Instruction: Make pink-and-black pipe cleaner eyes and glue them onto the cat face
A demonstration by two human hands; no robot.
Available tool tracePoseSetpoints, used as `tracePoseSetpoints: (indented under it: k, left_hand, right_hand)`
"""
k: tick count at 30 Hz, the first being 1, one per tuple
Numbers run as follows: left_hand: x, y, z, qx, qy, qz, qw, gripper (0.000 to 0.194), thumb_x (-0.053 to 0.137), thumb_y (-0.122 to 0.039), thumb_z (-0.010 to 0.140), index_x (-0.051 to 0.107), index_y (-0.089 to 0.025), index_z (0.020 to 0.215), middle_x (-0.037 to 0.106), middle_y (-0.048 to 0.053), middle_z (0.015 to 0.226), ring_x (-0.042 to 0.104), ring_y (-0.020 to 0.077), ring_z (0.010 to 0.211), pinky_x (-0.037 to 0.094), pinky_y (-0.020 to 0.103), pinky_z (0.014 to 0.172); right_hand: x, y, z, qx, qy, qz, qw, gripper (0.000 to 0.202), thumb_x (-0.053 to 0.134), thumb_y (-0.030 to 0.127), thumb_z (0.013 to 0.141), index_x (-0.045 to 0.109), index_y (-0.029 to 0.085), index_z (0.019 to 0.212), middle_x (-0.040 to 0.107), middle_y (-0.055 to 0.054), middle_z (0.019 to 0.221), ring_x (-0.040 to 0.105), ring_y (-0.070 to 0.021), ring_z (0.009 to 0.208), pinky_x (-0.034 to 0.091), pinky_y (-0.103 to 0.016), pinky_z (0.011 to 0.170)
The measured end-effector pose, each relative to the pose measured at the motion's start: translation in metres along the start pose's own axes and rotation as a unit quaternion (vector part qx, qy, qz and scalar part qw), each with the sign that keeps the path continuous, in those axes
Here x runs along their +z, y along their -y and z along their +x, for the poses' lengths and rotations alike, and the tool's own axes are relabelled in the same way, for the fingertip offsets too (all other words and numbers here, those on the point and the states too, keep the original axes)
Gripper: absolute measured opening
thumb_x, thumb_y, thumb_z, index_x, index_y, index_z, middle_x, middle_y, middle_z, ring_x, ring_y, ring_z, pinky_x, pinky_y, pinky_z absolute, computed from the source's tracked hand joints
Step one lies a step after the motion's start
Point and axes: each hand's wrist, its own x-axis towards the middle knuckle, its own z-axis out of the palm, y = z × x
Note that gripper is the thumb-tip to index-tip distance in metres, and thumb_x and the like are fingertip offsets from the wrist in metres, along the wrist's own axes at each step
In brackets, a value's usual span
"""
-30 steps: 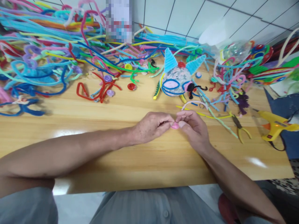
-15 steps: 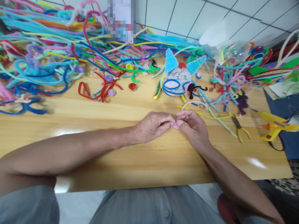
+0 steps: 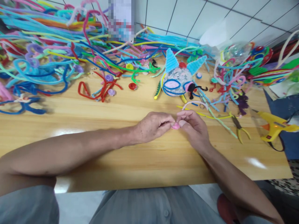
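Note:
A small pink coil (image 3: 175, 125) is pinched between the fingertips of both hands, just above the wooden table (image 3: 140, 165). My left hand (image 3: 154, 127) grips its left side with thumb and forefinger. On its right side, my right hand (image 3: 193, 127) has the thumb and bent fingers closed round it. Beyond my hands stands an animal-like figure (image 3: 176, 77) with blue pointed ears, blue-rimmed pink eye shapes and a black-and-pink snout. A pale pink pipe cleaner (image 3: 195, 102) and a yellow one (image 3: 210, 116) lie close past my right hand.
Pliers (image 3: 238, 128) and a yellow glue gun (image 3: 275, 125) lie at the right. Heaps of coloured pipe cleaners (image 3: 42, 71) cover the back left. Red pieces (image 3: 102, 90), a red coil (image 3: 132, 86) and purple coils (image 3: 111, 92) lie left of the figure.
The right thumb has shifted very slightly, and a bit more of the pink coil shows. Otherwise the hands and the objects on the table stay in place.

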Motion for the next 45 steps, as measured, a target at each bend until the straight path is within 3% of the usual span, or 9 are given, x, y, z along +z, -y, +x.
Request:
tracePoseSetpoints:
  k: [9, 28, 38, 45]
  left_hand:
    - [-0.0005, -0.0012, 0.0001, -0.012, 0.004, 0.016, 1.0, 0.018, 0.056, -0.016, 0.101, 0.072, -0.015, 0.093, 0.071, 0.0, 0.074, 0.063, 0.009, 0.065, 0.045, 0.019, 0.065]
    - [0.0017, 0.0005, -0.0004, -0.024, -0.003, 0.005, 1.0, 0.02, 0.056, -0.017, 0.102, 0.076, -0.014, 0.099, 0.08, 0.004, 0.087, 0.072, 0.0123, 0.076, 0.052, 0.021, 0.071]
    - [0.0009, 0.0003, 0.0, -0.026, -0.005, 0.014, 1.0, 0.02, 0.056, -0.017, 0.102, 0.076, -0.014, 0.098, 0.078, 0.003, 0.081, 0.07, 0.0111, 0.071, 0.05, 0.02, 0.068]
    - [0.002, 0.0017, -0.001, -0.035, 0.009, -0.006, 0.999, 0.02, 0.056, -0.019, 0.103, 0.075, -0.015, 0.1, 0.081, 0.005, 0.091, 0.075, 0.0135, 0.08, 0.053, 0.022, 0.074]
  right_hand:
    - [-0.0021, -0.0015, 0.0011, 0.005, -0.027, 0.033, 0.999, 0.01, 0.069, 0.031, 0.095, 0.07, 0.025, 0.104, 0.071, 0.002, 0.08, 0.063, -0.0138, 0.071, 0.052, -0.029, 0.069]
    - [-0.0025, 0.0025, 0.0031, 0.027, -0.047, -0.015, 0.998, 0.008, 0.071, 0.022, 0.085, 0.071, 0.024, 0.093, 0.067, 0.003, 0.077, 0.061, -0.0113, 0.067, 0.051, -0.026, 0.065]
    - [-0.0053, -0.0011, -0.0005, 0.007, -0.043, -0.023, 0.999, 0.022, 0.079, 0.041, 0.088, 0.07, 0.026, 0.101, 0.066, 0.001, 0.082, 0.061, -0.0136, 0.072, 0.053, -0.027, 0.066]
    - [-0.0016, -0.001, -0.0035, 0.002, -0.018, -0.031, 0.999, 0.027, 0.069, 0.051, 0.097, 0.07, 0.025, 0.106, 0.061, 0.003, 0.079, 0.053, -0.0119, 0.065, 0.049, -0.027, 0.064]
